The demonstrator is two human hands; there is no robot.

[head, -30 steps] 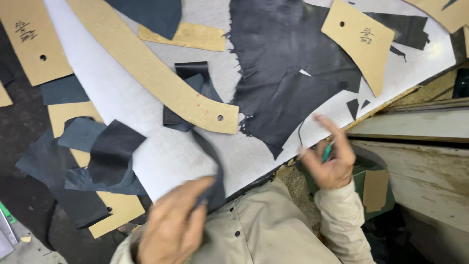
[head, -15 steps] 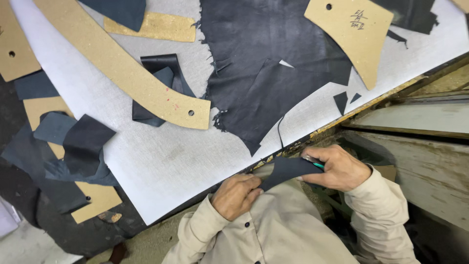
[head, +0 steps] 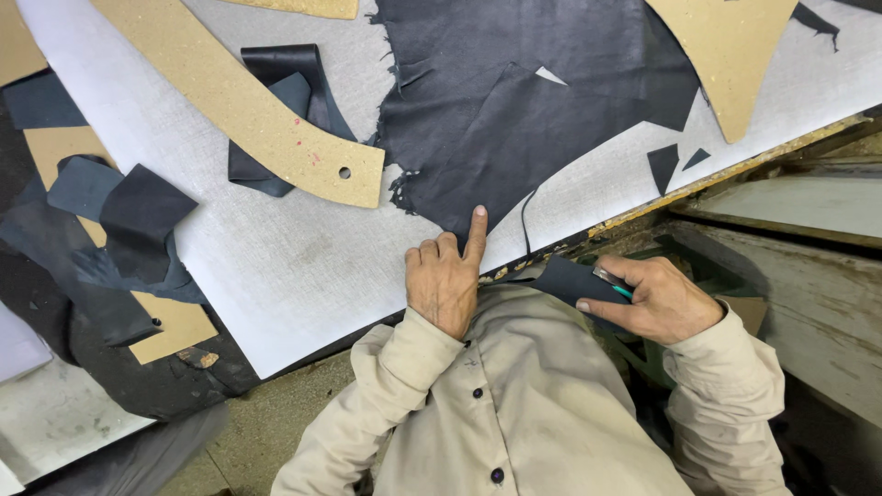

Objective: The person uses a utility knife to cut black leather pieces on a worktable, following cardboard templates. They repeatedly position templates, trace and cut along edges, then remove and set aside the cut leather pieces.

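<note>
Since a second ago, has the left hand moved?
Yes. The left hand went from near the shirt up onto the grey cutting board, its forefinger now touching the dark leather sheet.

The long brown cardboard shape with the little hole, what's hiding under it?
Dark curved strips poke out from under the long cardboard template, on the grey cutting board. How far they run beneath it is covered. The left hand points at the big black sheet nearby.
</note>
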